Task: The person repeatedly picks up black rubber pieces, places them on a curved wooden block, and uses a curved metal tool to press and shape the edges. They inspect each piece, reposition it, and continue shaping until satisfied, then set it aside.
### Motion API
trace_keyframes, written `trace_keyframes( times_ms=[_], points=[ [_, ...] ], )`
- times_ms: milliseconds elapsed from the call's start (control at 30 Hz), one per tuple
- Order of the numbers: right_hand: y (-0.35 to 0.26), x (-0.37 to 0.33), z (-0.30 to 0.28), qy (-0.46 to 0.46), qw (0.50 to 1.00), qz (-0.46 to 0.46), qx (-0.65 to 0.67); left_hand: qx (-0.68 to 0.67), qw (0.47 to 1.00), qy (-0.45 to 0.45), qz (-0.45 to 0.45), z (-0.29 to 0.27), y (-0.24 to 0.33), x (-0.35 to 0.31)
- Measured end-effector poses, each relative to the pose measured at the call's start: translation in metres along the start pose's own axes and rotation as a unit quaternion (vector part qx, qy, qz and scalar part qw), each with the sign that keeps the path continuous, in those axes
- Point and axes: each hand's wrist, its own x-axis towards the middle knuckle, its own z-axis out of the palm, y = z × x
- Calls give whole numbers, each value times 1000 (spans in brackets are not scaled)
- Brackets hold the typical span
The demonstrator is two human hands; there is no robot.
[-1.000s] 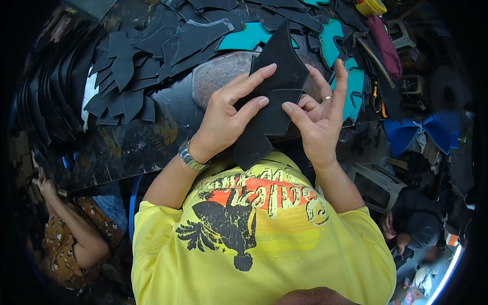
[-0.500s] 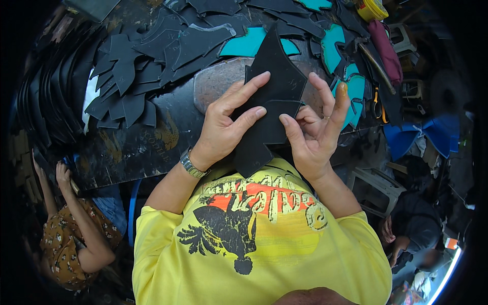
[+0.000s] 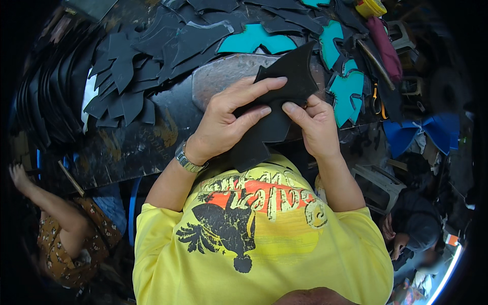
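In front of my chest I hold a black leather-like cut panel (image 3: 290,73) with pointed ends and curved edges; two pieces appear joined across its middle. My left hand (image 3: 223,114), wearing a metal watch, grips its left side with thumb and index finger on top. On the right edge, my right hand (image 3: 319,124) pinches the panel, thumb on top and fingers curled beneath. The panel tilts over a grey stone slab (image 3: 208,84) on the dark table (image 3: 132,157). Beyond it lies a teal-faced cut piece (image 3: 254,39).
Black cut pieces (image 3: 124,66) pile at left, beside a tall stack (image 3: 56,91). More teal pieces (image 3: 346,94), orange-handled scissors (image 3: 375,99), a long-handled tool (image 3: 375,63) and a yellow bucket (image 3: 370,8) are at right. One person (image 3: 76,229) sits left, another (image 3: 414,218) right.
The panel's far tip has swung right and tilted. My right hand, with fingers raised before, has closed on the panel's edge. The person at left has moved an arm outward.
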Motion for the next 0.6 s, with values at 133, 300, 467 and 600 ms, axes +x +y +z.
trace_keyframes(
  times_ms=[133,300,467,600],
  points=[
    [10,-7,-18,52,993,-99,30,-192,973,53,-119,13,-4,-1],
    [-6,-15,-42,124,977,-83,-150,-136,953,-43,-269,3,-15,2],
    [-39,-20,-38,201,761,-431,-441,117,974,-111,-156,-7,-15,18],
    [-36,-12,-17,-35,749,-339,-568,220,962,-151,-53,4,-16,29]
  ],
)
